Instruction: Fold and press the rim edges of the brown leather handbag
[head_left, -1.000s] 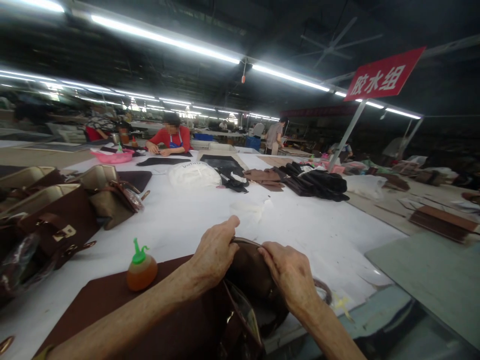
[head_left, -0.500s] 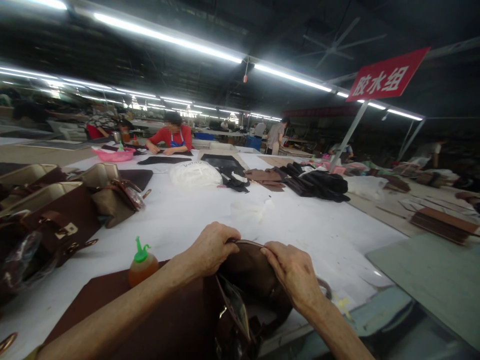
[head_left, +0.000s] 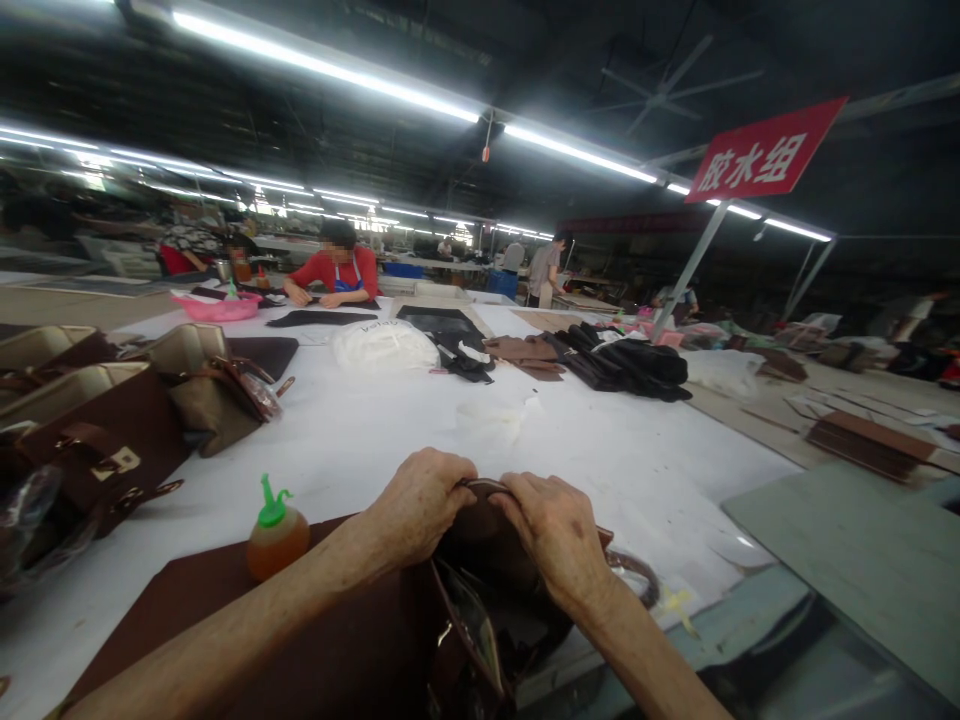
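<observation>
A dark brown leather bag (head_left: pixel 495 600) lies at the near edge of the white table (head_left: pixel 390 430), right in front of me. My left hand (head_left: pixel 420 500) is closed on the bag's top rim, fingers curled over it. Close beside it, my right hand (head_left: pixel 551 535) grips the same rim, fingers bent down onto the leather. The two hands almost touch. A brown leather sheet (head_left: pixel 225 620) lies under my left forearm. An orange glue bottle with a green nozzle (head_left: pixel 276 535) stands just left of that arm.
Several brown and tan bags (head_left: pixel 112 420) are heaped at the left. A white bag (head_left: pixel 382 345), brown pieces (head_left: pixel 529 355) and black pieces (head_left: pixel 630 365) lie farther back. A person in red (head_left: pixel 330 275) works at the far end. A grey board (head_left: pixel 847 560) sits right.
My right hand has slid left along the bag's rim toward my left hand, whose thumb has curled down from pointing outward. The view has shifted slightly.
</observation>
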